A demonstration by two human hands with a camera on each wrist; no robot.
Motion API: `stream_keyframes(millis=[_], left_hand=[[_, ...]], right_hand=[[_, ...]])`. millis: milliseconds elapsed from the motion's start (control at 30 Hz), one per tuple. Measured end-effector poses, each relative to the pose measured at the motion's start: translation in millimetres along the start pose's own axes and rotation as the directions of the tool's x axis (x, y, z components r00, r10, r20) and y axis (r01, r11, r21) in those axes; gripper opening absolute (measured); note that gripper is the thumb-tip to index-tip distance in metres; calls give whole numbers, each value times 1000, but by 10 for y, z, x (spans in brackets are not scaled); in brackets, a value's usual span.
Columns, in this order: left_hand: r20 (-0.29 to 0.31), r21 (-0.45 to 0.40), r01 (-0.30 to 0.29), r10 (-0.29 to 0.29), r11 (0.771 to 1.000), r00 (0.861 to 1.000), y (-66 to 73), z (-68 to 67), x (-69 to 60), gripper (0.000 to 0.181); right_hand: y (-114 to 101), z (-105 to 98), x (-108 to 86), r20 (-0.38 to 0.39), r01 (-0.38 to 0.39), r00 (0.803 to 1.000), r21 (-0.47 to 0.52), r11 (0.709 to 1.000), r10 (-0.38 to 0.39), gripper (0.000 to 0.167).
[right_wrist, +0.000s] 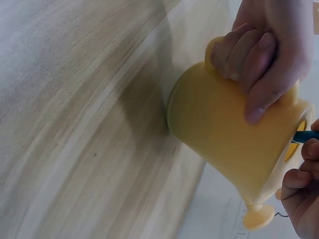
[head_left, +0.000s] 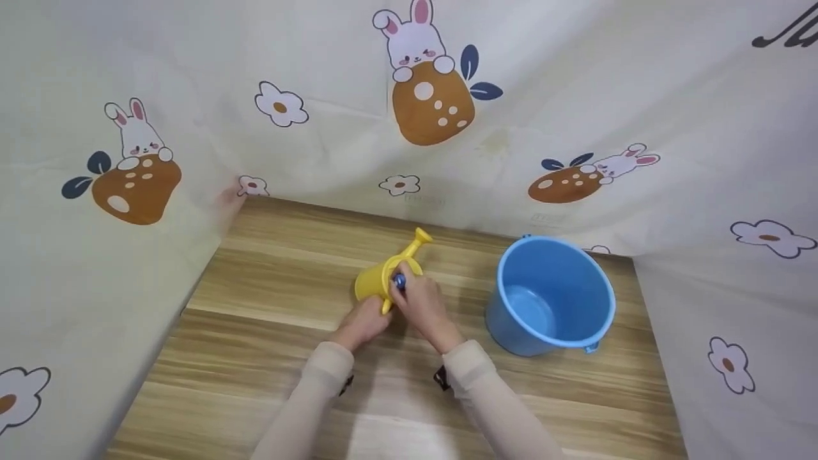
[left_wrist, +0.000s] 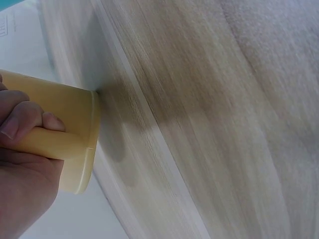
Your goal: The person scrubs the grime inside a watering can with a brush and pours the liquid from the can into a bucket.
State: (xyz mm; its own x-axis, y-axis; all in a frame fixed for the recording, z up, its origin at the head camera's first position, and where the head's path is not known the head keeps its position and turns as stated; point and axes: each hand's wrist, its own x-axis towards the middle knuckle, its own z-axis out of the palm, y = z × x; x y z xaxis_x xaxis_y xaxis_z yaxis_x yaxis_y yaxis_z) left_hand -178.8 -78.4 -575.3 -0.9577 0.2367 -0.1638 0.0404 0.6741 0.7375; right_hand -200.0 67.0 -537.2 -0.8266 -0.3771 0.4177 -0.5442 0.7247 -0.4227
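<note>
My left hand [head_left: 365, 321] grips the handle of a yellow toy watering can [head_left: 370, 282]. In the left wrist view, its fingers curl round that handle on the can's side [left_wrist: 75, 112]. The can is tilted, and its spout with a flared head points away. My right hand [head_left: 424, 306] is at the can's mouth, pinching a small blue thing [head_left: 399, 282]. In the right wrist view this blue thing [right_wrist: 305, 136] looks slim and enters the can's opening; its inner end is hidden, and I cannot tell its kind.
A light blue bucket [head_left: 501, 322] stands upright to the right of my hands. The wood-grain surface [head_left: 268, 281] lies under everything. Pale cloth walls [head_left: 326, 147] printed with rabbits and flowers rise at the back and both sides.
</note>
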Motion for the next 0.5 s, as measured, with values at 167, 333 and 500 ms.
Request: stream_keyframes(millis=[167, 333, 500], left_hand=[[-12, 6, -15, 15, 1000, 1000, -5, 22, 9, 16], [-29, -1, -26, 26, 1000, 999, -11, 27, 15, 16], [-16, 13, -8, 8, 1000, 1000, 4, 19, 8, 13]], right_hand=[[-34, -52, -28, -21, 50, 998, -52, 997, -52, 15], [-77, -153, -24, -36, 43, 998, -35, 998, -45, 14], [-103, -224, -46, -44, 33, 998, -25, 999, -34, 15]])
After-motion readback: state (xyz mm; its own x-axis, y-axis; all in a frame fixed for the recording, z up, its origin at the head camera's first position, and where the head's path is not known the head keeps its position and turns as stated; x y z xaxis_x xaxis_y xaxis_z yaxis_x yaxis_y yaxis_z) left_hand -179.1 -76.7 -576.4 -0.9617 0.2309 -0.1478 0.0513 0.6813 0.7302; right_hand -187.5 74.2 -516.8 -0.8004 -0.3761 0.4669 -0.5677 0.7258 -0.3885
